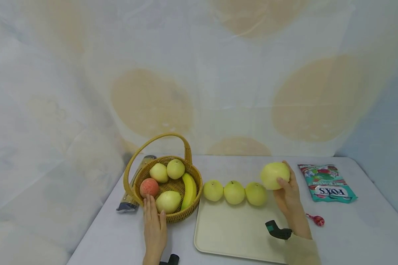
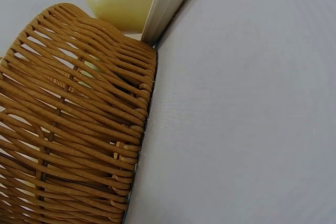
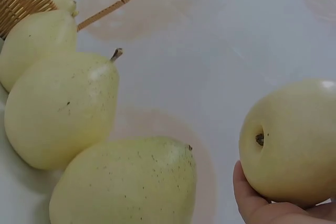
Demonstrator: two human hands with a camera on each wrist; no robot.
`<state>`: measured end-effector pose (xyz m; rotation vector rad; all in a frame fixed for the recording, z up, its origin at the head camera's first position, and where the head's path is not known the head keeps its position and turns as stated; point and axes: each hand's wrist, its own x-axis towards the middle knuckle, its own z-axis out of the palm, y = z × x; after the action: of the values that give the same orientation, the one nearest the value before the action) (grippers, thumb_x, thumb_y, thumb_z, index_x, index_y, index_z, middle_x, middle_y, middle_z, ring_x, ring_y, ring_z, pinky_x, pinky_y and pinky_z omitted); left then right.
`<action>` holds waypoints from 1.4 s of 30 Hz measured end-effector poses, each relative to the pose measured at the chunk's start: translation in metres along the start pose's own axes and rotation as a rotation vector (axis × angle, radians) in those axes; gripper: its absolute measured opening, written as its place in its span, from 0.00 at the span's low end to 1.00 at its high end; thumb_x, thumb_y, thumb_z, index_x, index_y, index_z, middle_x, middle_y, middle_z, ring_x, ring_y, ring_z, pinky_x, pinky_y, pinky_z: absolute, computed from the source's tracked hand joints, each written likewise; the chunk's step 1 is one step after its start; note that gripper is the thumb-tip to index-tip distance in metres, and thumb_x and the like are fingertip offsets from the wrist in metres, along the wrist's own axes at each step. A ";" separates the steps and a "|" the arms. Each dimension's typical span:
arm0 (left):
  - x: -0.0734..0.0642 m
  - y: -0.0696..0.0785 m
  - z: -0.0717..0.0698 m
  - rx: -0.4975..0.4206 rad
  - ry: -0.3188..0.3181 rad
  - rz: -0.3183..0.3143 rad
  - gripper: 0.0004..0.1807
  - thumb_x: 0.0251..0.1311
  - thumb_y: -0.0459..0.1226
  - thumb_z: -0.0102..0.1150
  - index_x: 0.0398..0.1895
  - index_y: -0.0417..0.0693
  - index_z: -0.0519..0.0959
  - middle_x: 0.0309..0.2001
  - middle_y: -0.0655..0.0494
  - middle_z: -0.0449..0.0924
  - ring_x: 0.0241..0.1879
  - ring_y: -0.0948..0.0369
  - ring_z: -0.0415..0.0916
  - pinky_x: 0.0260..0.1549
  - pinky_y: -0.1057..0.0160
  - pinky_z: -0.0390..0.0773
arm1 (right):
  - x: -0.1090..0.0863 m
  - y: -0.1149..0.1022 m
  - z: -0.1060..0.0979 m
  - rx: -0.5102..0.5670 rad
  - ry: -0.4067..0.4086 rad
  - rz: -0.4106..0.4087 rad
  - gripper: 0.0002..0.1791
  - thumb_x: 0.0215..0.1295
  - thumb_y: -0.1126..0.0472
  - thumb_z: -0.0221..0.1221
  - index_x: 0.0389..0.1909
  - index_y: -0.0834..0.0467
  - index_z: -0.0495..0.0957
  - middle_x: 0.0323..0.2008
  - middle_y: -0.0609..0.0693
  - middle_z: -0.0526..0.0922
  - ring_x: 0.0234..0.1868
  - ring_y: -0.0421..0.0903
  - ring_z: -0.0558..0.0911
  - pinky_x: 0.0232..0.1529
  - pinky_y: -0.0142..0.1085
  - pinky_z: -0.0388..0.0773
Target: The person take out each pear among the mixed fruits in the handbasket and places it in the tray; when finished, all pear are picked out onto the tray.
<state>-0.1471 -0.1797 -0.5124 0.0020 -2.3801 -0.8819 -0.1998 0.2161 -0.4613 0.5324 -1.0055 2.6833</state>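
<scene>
My right hand (image 1: 286,195) grips a pale yellow-green pear (image 1: 274,176) and holds it up above the back right of a cream tray (image 1: 232,232). In the right wrist view that pear (image 3: 294,145) shows its dark-centred hollow toward the camera. Three more pears (image 1: 234,192) stand in a row along the tray's back. My left hand (image 1: 154,224), fingers straight, rests against the near left rim of a wicker basket (image 1: 182,217). Inside the basket are a red fruit (image 1: 149,187), a banana (image 1: 189,189) and three pale pears (image 1: 168,201). The left wrist view shows only the basket's woven side (image 2: 73,129), not the hand.
A green and red FOX'S candy bag (image 1: 330,184) lies to the right of the tray. Nearer is a small red wrapped candy (image 1: 316,220). Behind and left of the basket lies a dark and gold packet (image 1: 128,202), partly hidden. The basket's tall handle (image 1: 162,136) arches upward.
</scene>
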 end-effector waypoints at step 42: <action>0.000 0.002 0.000 -0.009 -0.011 -0.020 0.34 0.71 0.34 0.46 0.76 0.36 0.48 0.76 0.37 0.47 0.76 0.42 0.42 0.69 0.77 0.28 | -0.014 0.003 -0.048 -0.700 0.335 0.334 0.35 0.66 0.68 0.58 0.68 0.40 0.57 0.55 0.26 0.62 0.54 0.28 0.65 0.50 0.14 0.67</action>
<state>-0.1465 -0.1784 -0.5110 0.0175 -2.3905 -0.9042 -0.1999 0.2444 -0.5022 -0.2316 -1.9062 2.3007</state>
